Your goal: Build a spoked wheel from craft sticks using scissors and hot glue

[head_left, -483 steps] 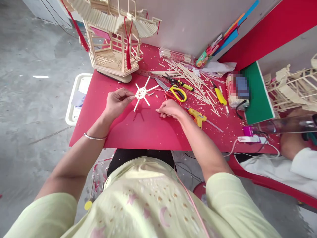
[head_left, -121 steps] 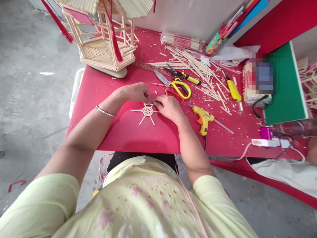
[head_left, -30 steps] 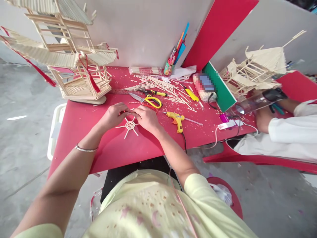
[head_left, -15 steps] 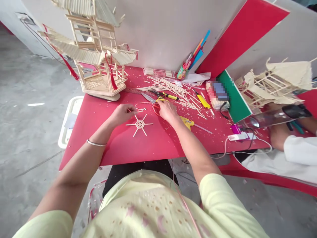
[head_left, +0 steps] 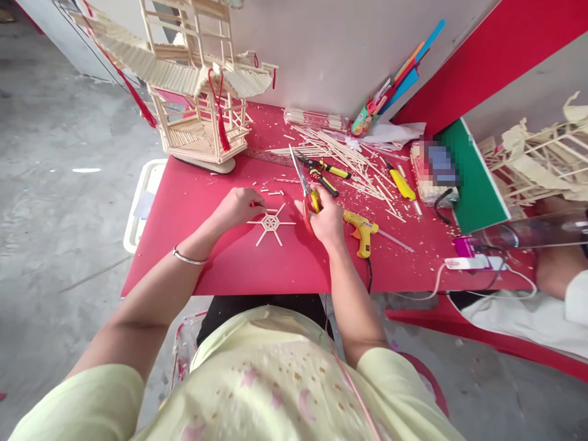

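My right hand [head_left: 325,215] is wrapped round the red and yellow handles of a pair of scissors [head_left: 301,173], whose blades point up and away from me. My left hand [head_left: 236,208] is closed in a pinch, with a bit of red showing at the fingertips; what it grips is too small to make out. Just right of those fingers a six-spoked wooden stick frame [head_left: 271,223] lies flat on the red tabletop [head_left: 257,272]. Several short cut stick pieces [head_left: 275,193] lie behind it.
A wooden stick pagoda [head_left: 197,131] stands at the back left. Pliers [head_left: 328,177], loose sticks [head_left: 340,156], a yellow utility knife [head_left: 402,182] and a yellow glue gun [head_left: 365,233] lie on the right side. A pen cup [head_left: 362,121] stands behind. Another person's arm [head_left: 554,269] is at far right.
My right hand has lifted the scissors off the table and turned their blades away from me. The left hand stays beside the stick frame. The view has shifted a little.
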`<state>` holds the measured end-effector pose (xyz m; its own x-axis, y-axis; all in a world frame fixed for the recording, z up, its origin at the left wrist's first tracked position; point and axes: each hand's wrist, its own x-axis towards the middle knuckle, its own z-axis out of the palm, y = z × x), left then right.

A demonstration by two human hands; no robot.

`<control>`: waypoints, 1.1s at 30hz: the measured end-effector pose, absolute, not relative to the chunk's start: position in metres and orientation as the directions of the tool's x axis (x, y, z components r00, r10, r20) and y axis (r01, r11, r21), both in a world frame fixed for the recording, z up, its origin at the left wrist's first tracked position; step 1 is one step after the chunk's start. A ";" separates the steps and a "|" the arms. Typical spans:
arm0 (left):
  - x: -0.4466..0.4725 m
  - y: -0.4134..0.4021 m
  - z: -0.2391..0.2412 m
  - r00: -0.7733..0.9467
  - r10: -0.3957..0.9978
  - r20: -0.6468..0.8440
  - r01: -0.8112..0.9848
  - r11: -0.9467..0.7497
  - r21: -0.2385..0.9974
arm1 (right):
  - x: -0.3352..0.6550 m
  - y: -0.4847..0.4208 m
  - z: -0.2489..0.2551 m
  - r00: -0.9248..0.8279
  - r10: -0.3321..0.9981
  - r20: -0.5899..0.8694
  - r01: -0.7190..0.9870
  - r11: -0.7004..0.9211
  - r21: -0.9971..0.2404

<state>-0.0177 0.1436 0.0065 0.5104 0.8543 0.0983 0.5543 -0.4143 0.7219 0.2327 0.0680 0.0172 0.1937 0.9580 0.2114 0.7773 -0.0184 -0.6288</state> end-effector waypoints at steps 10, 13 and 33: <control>-0.017 0.139 0.008 0.501 0.865 -0.035 0.568 -0.298 0.767 | 0.219 0.082 0.006 0.092 0.993 0.072 0.733 -0.018 -0.680; -0.017 0.138 0.008 0.498 0.866 -0.042 0.585 -0.300 0.753 | 0.211 0.086 0.008 0.065 0.997 0.029 0.741 -0.028 -0.671; -0.013 0.132 0.005 0.484 0.875 0.007 0.594 -0.335 0.731 | 0.198 0.087 -0.001 0.063 0.998 0.027 0.798 -0.034 -0.602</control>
